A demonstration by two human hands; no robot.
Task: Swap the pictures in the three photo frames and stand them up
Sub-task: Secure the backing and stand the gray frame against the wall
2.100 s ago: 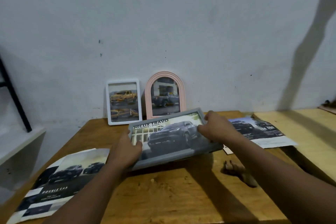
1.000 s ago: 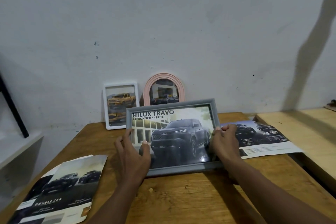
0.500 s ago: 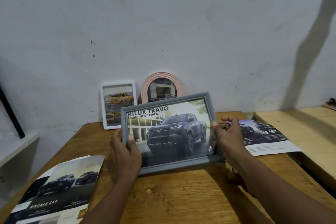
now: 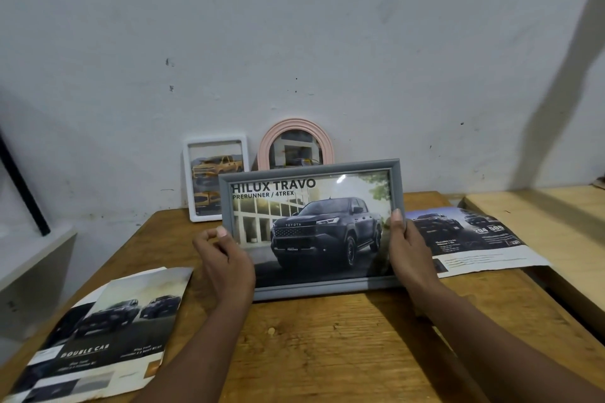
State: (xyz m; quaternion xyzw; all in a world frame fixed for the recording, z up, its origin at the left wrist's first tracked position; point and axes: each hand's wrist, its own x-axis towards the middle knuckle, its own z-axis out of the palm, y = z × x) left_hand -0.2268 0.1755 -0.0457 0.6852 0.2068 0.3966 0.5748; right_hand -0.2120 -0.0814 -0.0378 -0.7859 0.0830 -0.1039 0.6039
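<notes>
Nearest the camera, left of the grey frame [image 4: 311, 229], two loose car prints [image 4: 108, 330] lie overlapped on the wooden table [image 4: 327, 337], hanging past its front-left corner. They look set aside to keep the room in front of the grey frame free.

The grey frame is upright or nearly so in the middle of the table, picture facing the person. Whether its lower edge rests on the wood or hangs just above it, I cannot tell. The left hand [image 4: 226, 258] takes its left edge, thumb laid on the front, the other fingers curled close just beside the edge. The right hand [image 4: 409, 249] grips its right edge, thumb straight up along the front moulding, the other fingers hidden behind. A hold on both sides suits steadying it to stand.

Right of the grey frame another print [image 4: 471, 239] lies flat, its far corner reaching onto a paler bench [image 4: 540, 222].

Behind the grey frame, a white frame [image 4: 214, 180] and a pink arched frame [image 4: 296, 144] already stand against the wall [image 4: 327, 42]. The pink one is partly hidden. Bare table shows behind the grey frame on its right; that looks the likeliest free spot.
</notes>
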